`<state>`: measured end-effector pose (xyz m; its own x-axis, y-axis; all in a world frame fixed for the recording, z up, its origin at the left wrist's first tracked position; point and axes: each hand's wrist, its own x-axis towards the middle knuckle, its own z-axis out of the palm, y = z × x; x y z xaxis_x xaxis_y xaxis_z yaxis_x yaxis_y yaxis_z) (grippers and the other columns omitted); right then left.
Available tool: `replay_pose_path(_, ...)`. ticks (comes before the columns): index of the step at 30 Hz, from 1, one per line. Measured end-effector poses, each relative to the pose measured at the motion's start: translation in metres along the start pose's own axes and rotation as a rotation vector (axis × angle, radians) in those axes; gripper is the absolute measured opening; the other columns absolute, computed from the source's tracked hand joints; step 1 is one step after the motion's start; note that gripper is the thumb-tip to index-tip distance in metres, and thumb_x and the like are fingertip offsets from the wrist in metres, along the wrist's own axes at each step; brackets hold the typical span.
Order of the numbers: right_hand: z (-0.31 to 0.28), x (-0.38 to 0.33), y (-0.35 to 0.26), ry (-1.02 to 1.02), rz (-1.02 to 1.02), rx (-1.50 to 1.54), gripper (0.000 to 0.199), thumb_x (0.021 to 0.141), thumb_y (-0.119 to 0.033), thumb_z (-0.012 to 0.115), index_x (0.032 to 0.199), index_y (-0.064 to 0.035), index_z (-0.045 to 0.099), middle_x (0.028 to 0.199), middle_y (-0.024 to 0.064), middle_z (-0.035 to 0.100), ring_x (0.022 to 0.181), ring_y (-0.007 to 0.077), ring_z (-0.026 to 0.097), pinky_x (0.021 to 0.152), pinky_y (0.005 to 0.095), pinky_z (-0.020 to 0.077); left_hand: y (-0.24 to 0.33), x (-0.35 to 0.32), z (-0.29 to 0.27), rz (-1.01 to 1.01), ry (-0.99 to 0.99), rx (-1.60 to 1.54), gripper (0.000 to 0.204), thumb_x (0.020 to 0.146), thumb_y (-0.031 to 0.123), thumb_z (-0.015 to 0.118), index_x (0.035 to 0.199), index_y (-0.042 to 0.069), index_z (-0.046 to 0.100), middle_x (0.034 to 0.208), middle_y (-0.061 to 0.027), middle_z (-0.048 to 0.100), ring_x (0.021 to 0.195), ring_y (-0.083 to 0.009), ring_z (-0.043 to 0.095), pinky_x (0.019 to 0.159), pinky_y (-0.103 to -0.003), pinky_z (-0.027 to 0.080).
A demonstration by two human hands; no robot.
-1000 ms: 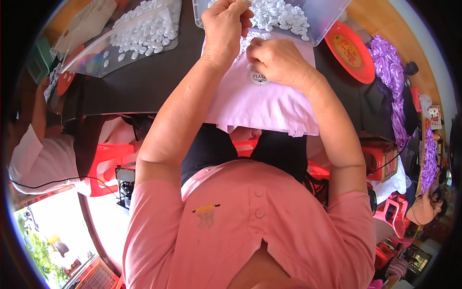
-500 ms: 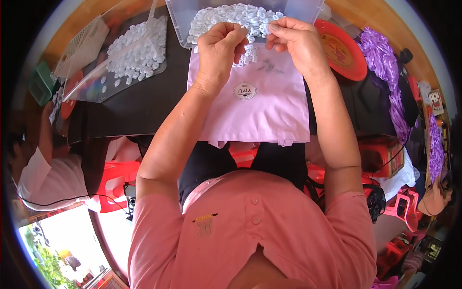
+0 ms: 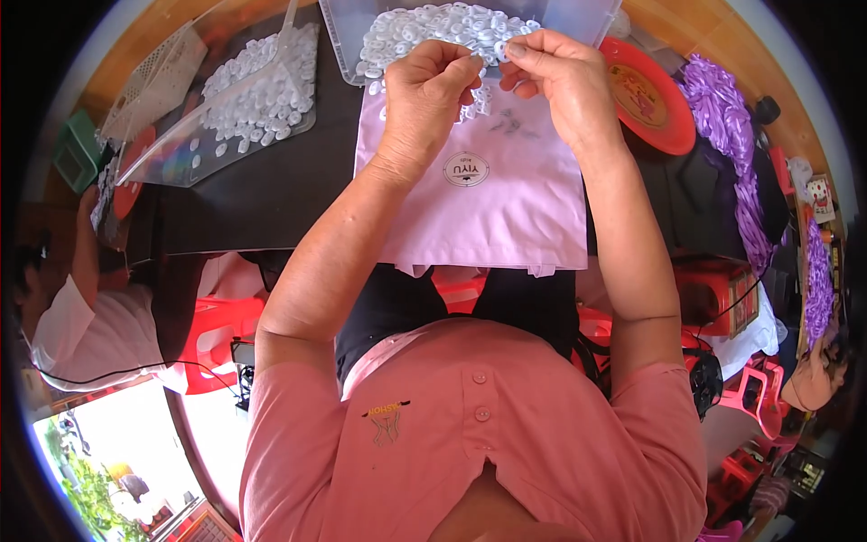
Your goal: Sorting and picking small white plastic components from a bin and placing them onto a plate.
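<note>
Near the top middle of the frame, the left hand [image 3: 432,90] and right hand [image 3: 558,79] are pinching the top edge of the pink bag [image 3: 479,194], likely opening it, needing a gentle pull apart.

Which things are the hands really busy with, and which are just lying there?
Busy with:
left hand and right hand, pinching something small
pink cloth
clear bin of white rings

Just lying there:
red plate
purple ribbons
second tray of white rings
green box
</note>
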<state>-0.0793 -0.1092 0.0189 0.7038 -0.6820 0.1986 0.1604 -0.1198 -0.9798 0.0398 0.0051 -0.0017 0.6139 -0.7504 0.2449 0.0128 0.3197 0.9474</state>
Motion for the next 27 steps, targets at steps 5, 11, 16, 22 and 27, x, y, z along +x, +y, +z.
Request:
replay_pose_path(5,0.0030,-0.0029,-0.0010,0.000,-0.022,-0.033,0.018,0.088,-0.015,0.064,0.096,0.0008,0.067,0.079,0.0065,0.067,0.070,0.0154,0.064,0.062,0.0242,0.0446,-0.0014,-0.0004,0.0007,0.024,0.011,0.030,0.015,0.086,0.010,0.066,0.090,-0.004,0.063,0.070,-0.0047,0.062,0.053,-0.0069,0.051,0.046,-0.021,0.039)
replay_pose_path(11,0.0035,-0.0034,-0.0011,0.020,-0.046,-0.058,0.017,0.088,-0.014,0.064,0.095,0.0007,0.068,0.080,0.0066,0.067,0.069,0.0149,0.064,0.061,0.0241,0.0457,-0.0010,-0.0015,0.0010,0.028,0.007,0.042,0.015,0.086,0.010,0.065,0.091,-0.004,0.063,0.070,-0.0045,0.062,0.054,-0.0070,0.052,0.047,-0.021,0.040)
replay_pose_path(16,0.0049,-0.0026,0.0005,0.035,-0.055,-0.099,0.017,0.088,-0.014,0.064,0.095,0.0006,0.068,0.080,0.0063,0.067,0.069,0.0144,0.064,0.059,0.0238,0.0462,0.0011,-0.0027,0.0001,0.021,0.004,0.059,0.016,0.087,0.011,0.065,0.091,-0.004,0.063,0.071,-0.0045,0.062,0.056,-0.0073,0.053,0.048,-0.021,0.041)
replay_pose_path(22,0.0092,-0.0039,0.0031,-0.028,-0.047,-0.073,0.016,0.089,-0.014,0.062,0.095,0.0002,0.067,0.080,0.0058,0.067,0.070,0.0136,0.064,0.059,0.0236,0.0468,0.0009,-0.0026,0.0006,0.023,-0.009,0.051,0.014,0.086,0.010,0.063,0.087,-0.004,0.062,0.070,-0.0045,0.062,0.058,-0.0083,0.054,0.052,-0.022,0.046)
replay_pose_path(27,0.0030,-0.0025,-0.0019,-0.045,-0.043,-0.078,0.018,0.089,-0.016,0.062,0.096,0.0003,0.067,0.082,0.0057,0.066,0.070,0.0136,0.063,0.059,0.0233,0.0468,0.0044,-0.0037,0.0009,0.017,-0.088,-0.063,0.013,0.088,0.005,0.064,0.096,-0.004,0.063,0.078,-0.0078,0.064,0.064,-0.0108,0.057,0.054,-0.024,0.045)
